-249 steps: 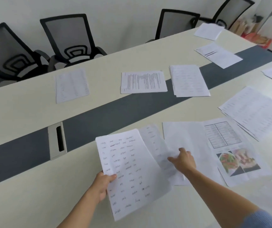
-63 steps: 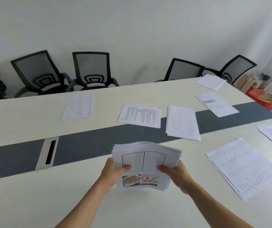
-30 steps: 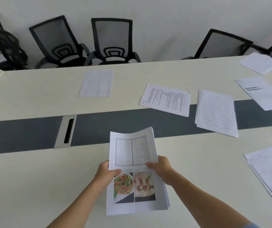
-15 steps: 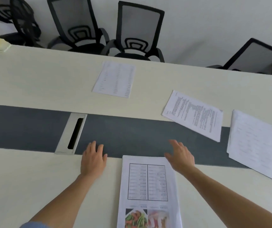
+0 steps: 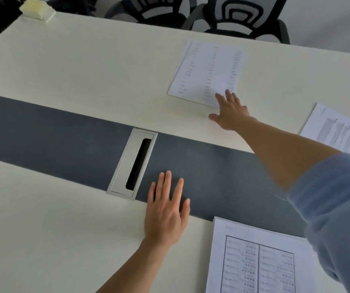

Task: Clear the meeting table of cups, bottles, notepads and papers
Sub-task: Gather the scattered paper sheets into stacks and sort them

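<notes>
My right hand point(image 5: 230, 112) stretches far across the cream meeting table point(image 5: 85, 66), its straight fingertips touching the near right corner of a printed sheet point(image 5: 208, 70) on the far side. My left hand point(image 5: 166, 210) lies flat, fingers spread, partly on the dark grey centre strip point(image 5: 53, 132). The gathered paper stack point(image 5: 254, 256), with a table printed on top, lies on the near side at the lower right, beside my left hand. Another printed page point(image 5: 339, 132) shows at the right edge, partly hidden by my right arm.
A silver cable slot point(image 5: 132, 162) is set into the grey strip just left of my left hand. A pale yellow block point(image 5: 36, 9) sits at the far left corner. Black mesh chairs point(image 5: 233, 15) stand behind the table's far edge.
My right hand has reached from beside the stack out to the far sheet. I have leaned forward and left. My left hand stays flat on the table.
</notes>
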`<state>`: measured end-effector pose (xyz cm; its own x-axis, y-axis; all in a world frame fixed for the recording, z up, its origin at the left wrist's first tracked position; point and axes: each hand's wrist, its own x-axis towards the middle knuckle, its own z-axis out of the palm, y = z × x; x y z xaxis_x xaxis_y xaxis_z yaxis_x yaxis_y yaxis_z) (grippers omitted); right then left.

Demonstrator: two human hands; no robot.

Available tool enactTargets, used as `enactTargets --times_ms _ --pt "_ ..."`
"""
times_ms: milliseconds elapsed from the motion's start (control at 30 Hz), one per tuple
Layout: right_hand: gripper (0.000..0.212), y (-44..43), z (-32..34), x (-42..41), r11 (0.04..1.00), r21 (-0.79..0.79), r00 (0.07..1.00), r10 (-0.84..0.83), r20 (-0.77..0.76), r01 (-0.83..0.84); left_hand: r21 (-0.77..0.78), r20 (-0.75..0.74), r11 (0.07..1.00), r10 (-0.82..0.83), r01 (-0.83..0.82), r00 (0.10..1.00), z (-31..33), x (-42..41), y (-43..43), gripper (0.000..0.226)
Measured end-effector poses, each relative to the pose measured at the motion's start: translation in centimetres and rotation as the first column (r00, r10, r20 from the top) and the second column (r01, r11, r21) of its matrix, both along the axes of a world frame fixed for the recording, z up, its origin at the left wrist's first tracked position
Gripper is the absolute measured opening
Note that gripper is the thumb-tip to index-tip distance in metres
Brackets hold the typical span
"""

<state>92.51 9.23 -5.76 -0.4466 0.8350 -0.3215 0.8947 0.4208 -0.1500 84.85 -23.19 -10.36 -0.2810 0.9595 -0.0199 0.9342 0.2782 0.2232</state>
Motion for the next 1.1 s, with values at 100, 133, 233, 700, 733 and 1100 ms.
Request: enactTargets --times_ms 100,133,233,700,733,1100 --pt "0.075 0.5 -0.9 -0.2 0.999 -0.017 0.996 0.050 0.080 -0.049 0.011 0.001 1.000 0.004 -0.004 1.000 0.0 -0.1 0.2 0.051" --pt "0.074 0.1 -1.0 0.3 0.998 -0.015 0.993 0.059 0.097 -0.058 0.008 0.002 1.000 0.004 -0.004 1.000 0.0 0.0 0.2 0.051" --pt "0.073 -2.3 -0.7 2.8 0.997 -0.024 0.994 0.075 0.083 -0.074 0.005 -0.002 1.000 0.008 -0.008 1.000 0.1 0.0 0.2 0.051" --pt "0.060 -14.1 3.1 18.0 0.965 -0.076 0.955 -0.258 -0.144 0.250 -0.078 -0.013 0.996 0.034 -0.035 0.999 0.8 0.0 0.4 0.065" --pt "0.074 -13.1 3.2 16.8 0.931 -0.092 0.921 -0.364 -0.141 0.354 -0.081 -0.021 0.996 0.031 -0.033 0.999 0.7 0.0 0.4 0.063" --pt "0.065 -12.4 2.7 8.7 0.758 -0.214 0.776 -0.631 -0.005 0.616 -0.059 -0.048 0.998 0.005 -0.007 0.999 0.2 -0.2 0.3 0.054"
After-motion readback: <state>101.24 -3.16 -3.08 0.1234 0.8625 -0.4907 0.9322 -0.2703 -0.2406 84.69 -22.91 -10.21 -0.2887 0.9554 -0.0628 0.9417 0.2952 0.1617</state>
